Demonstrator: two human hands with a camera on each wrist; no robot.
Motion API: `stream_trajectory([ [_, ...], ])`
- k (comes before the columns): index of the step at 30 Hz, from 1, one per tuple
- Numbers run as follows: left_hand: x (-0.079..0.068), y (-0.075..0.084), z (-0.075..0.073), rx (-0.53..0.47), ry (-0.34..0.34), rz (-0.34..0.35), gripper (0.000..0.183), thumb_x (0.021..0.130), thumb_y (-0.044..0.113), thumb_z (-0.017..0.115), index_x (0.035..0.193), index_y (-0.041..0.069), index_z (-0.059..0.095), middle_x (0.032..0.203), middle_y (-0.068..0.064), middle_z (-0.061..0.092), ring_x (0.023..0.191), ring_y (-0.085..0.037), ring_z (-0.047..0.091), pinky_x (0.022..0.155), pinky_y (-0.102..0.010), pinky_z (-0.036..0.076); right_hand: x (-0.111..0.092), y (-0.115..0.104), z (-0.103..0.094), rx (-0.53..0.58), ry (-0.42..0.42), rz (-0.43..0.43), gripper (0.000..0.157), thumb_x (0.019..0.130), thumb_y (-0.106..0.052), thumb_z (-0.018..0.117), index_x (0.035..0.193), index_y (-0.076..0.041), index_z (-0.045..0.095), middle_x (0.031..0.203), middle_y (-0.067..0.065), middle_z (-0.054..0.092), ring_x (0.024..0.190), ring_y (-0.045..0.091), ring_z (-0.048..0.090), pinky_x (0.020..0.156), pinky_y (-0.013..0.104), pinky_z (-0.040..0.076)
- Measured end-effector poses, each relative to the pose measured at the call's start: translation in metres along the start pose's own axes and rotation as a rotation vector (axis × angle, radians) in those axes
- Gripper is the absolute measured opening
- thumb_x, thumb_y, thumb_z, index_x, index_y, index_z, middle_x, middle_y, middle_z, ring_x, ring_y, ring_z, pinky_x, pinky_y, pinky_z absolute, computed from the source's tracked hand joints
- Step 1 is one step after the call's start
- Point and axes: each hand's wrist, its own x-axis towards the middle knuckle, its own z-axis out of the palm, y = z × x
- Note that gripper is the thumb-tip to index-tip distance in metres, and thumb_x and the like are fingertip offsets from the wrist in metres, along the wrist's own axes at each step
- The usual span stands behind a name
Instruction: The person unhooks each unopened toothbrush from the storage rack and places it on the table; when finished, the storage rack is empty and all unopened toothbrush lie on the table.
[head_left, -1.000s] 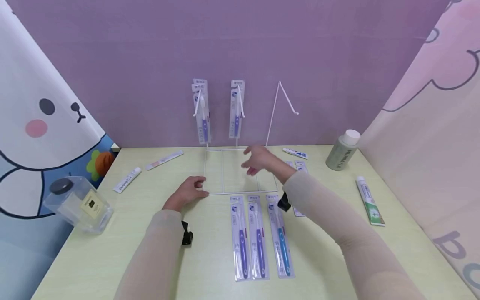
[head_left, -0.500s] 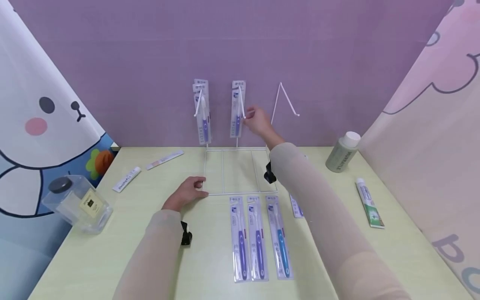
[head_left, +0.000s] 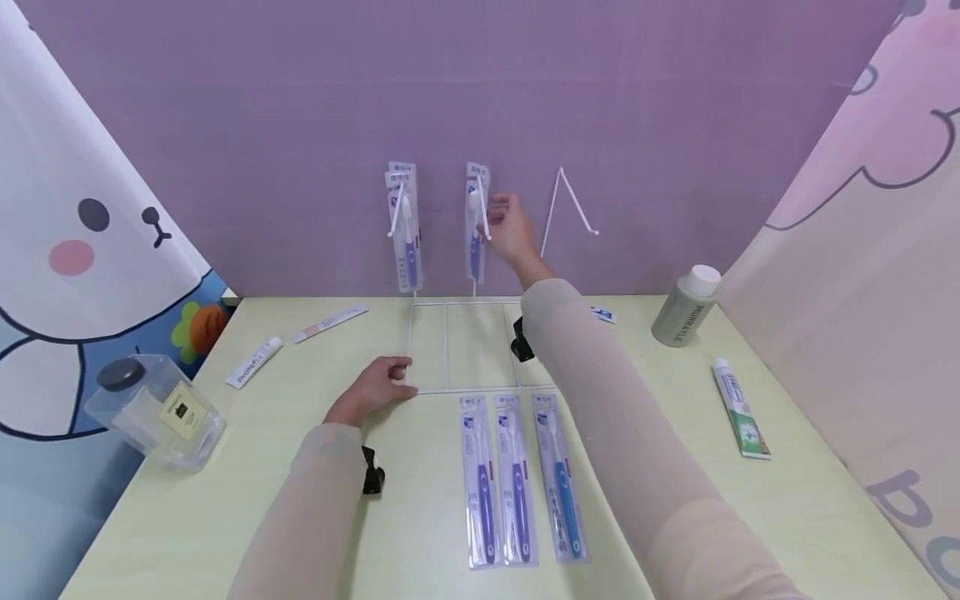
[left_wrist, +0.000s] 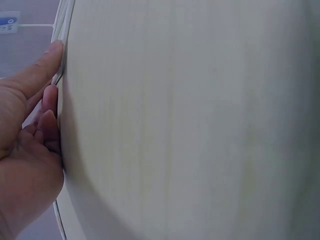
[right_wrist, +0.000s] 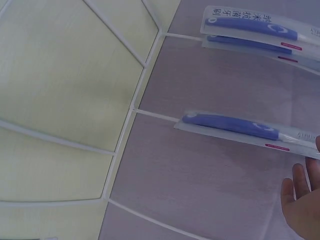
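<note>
A white wire rack (head_left: 444, 392) stands on the table with upright arms and hooks at the back. My left hand (head_left: 372, 390) holds its front left corner, thumb and fingers at the wire. At the middle hook, my right hand (head_left: 513, 233) is beside a packaged toothbrush (head_left: 474, 242), fingers loosely extended; in the right wrist view the fingertips meet the package's edge. Two overlapping packaged toothbrushes (head_left: 405, 242) hang on the left hook. The right hook (head_left: 577, 202) carries nothing. Three more packaged toothbrushes (head_left: 517, 492) lie in front of the rack, two purple and one blue.
A clear bottle with a black cap (head_left: 161, 412) stands at the left, near small boxes (head_left: 255, 362). At the right are a grey-green bottle (head_left: 684, 312) and a toothpaste tube (head_left: 741, 410). A small tube (head_left: 603, 315) is partly hidden by the right arm.
My right hand has risen from above the rack's base to the middle hook's toothbrush. That package has turned slightly. The left hand has stayed at the rack's corner.
</note>
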Motion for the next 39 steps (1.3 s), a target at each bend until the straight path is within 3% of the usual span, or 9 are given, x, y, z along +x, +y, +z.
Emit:
stream_trajectory([
  [4,0.0,0.0,0.0,0.006,0.004,-0.008,0.059,0.079,0.01,0.07,0.131,0.0,0.044,0.11,-0.013,0.049,0.104,-0.027,0.043,0.096,-0.041,0.031,0.0,-0.002,0.005,0.035,0.025,-0.022,0.05,0.078,0.01,0.063,0.122,-0.001,0.041,0.11,0.015,0.057,0.101,0.024,0.054,0.079,0.024,0.046],
  [16,0.002,-0.001,0.002,0.01,0.004,-0.007,0.059,0.078,0.01,0.07,0.13,0.001,0.045,0.109,-0.012,0.049,0.104,-0.027,0.044,0.095,-0.041,0.032,-0.005,-0.004,0.016,-0.117,0.087,-0.088,0.038,0.083,0.001,0.06,0.117,-0.002,0.045,0.102,0.011,0.056,0.092,0.02,0.053,0.076,0.022,0.045],
  [22,0.002,-0.002,0.001,0.007,0.005,-0.006,0.058,0.078,0.01,0.07,0.13,0.001,0.045,0.109,-0.013,0.049,0.104,-0.027,0.044,0.095,-0.041,0.032,-0.008,-0.008,0.008,-0.169,0.038,-0.084,0.036,0.086,0.0,0.055,0.12,-0.007,0.045,0.101,0.011,0.056,0.089,0.019,0.054,0.07,0.024,0.048],
  [31,0.002,-0.003,0.001,0.0,0.007,-0.015,0.059,0.078,0.011,0.071,0.13,0.001,0.044,0.11,-0.013,0.049,0.103,-0.027,0.044,0.095,-0.042,0.032,-0.012,-0.008,-0.012,-0.149,0.01,-0.051,0.037,0.089,-0.005,0.053,0.124,-0.011,0.044,0.1,0.007,0.053,0.088,0.017,0.053,0.065,0.024,0.049],
  [39,0.003,-0.003,0.0,0.003,-0.002,-0.008,0.06,0.078,0.011,0.071,0.13,0.001,0.044,0.111,-0.013,0.049,0.105,-0.028,0.043,0.096,-0.042,0.031,-0.034,-0.004,-0.021,-0.09,-0.051,-0.033,0.039,0.084,0.001,0.055,0.121,-0.006,0.043,0.104,0.01,0.054,0.09,0.019,0.054,0.066,0.026,0.05],
])
